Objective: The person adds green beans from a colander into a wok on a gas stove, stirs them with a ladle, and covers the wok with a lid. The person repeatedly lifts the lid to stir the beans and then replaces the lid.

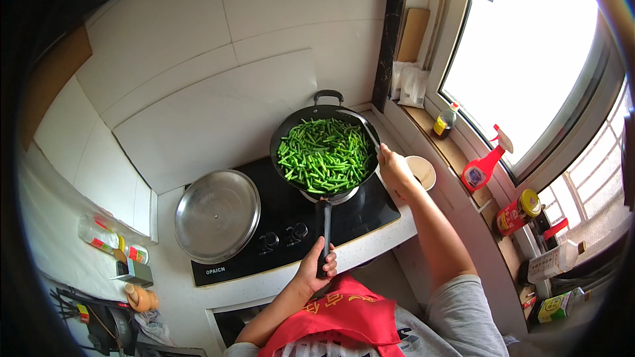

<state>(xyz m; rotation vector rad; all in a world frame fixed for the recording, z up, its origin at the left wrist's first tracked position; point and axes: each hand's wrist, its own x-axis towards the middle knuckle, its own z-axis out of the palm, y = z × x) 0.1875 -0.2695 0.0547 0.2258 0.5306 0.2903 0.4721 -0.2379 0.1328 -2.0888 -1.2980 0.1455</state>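
Note:
A black wok (276, 158) sits over the right burner of the gas stove. Chopped green stalks (325, 153), possibly garlic scapes or green beans, fill most of it. My left hand (313, 267) is wrapped around the long black wok handle (324, 223), which points towards me. At the wok's right rim, my right hand (397, 171) grips the handle of a metal cooking utensil (367, 128). The utensil lies along the inner right wall of the wok; its working end is hard to make out. A pale bowl (422, 166) stands just beyond my right wrist.
A round metal lid (217, 215) covers the left side of the black cooktop (357, 230). Along the windowsill stand a sauce bottle (445, 120), a red spray bottle (480, 171) and a red jar (516, 213). Jars and an orange wooden object (141, 298) are at the left.

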